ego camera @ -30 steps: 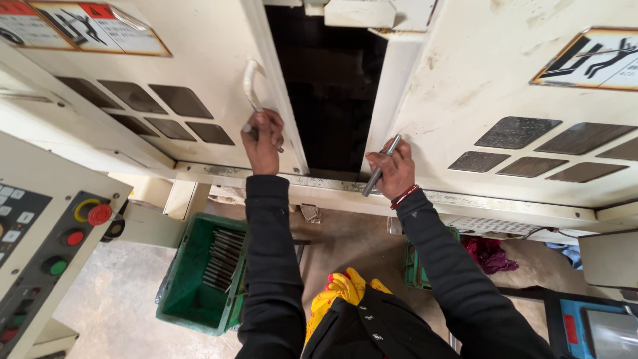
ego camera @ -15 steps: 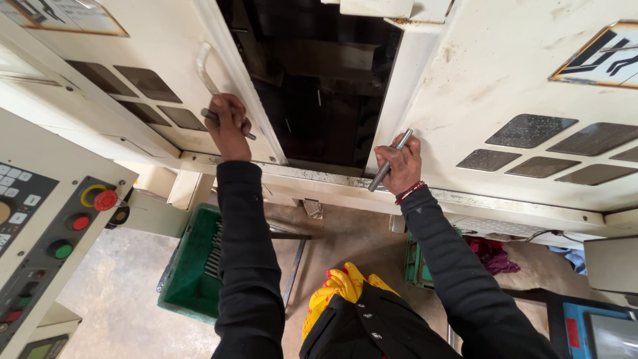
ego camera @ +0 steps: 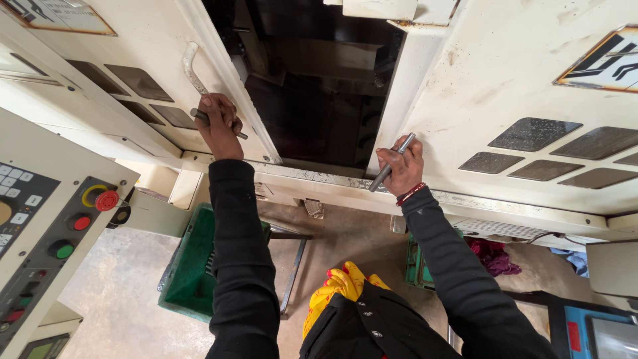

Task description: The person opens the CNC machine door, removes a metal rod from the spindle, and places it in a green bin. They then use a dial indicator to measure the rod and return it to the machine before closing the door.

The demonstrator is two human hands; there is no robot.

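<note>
While the dark opening of the cream machine cabinet (ego camera: 319,86) gapes between two sliding panels, the left hand (ego camera: 218,123) sits just left of that opening, fingers curled tight around the lower end of the curved cream metal door handle (ego camera: 193,70), a thin dark rod (ego camera: 219,123) pinned under them. Right of the opening, the right hand (ego camera: 401,166) is clenched around a slim grey metal rod (ego camera: 392,163), which slants up from the fist.

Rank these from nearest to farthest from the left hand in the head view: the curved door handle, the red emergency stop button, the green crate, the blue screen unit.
1. Curved door handle, touching the left hand.
2. Red emergency stop button, lower left on the control panel.
3. Green crate, on the floor below.
4. Blue screen unit, far bottom right.
</note>
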